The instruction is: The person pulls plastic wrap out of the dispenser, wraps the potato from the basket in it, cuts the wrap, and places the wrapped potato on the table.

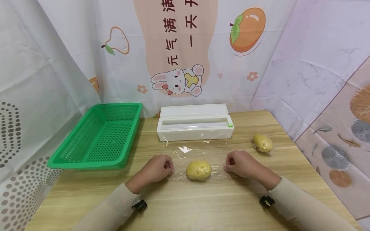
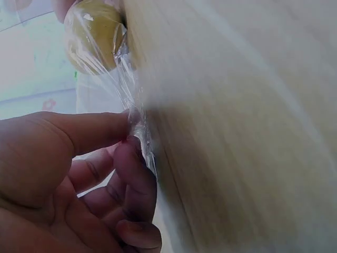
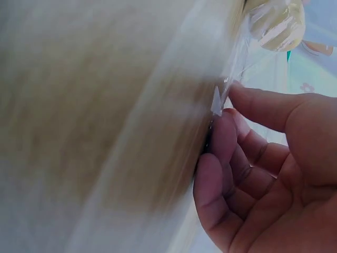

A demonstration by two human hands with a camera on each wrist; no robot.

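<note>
A yellow potato [image 1: 198, 170] lies on the wooden table with clear cling film [image 1: 185, 149] stretched over it. On its left side, my left hand [image 1: 157, 168] pinches the near edge of the film between thumb and fingers; the left wrist view shows the film [image 2: 126, 84] creased between potato and fingertips. My right hand [image 1: 241, 163] pinches the film on the other side, close to the tabletop. In the right wrist view a corner of film [image 3: 217, 101] pokes out by the thumb and forefinger. The film's far side reaches back toward the white dispenser box [image 1: 195, 134].
The dispenser's lid [image 1: 193, 111] stands raised behind the box, and a green slider [image 1: 230, 125] sits at its right end. A second potato [image 1: 263, 143], wrapped in film, lies at the right. A green basket [image 1: 130, 141] stands at the left. Printed cloth hangs behind the table.
</note>
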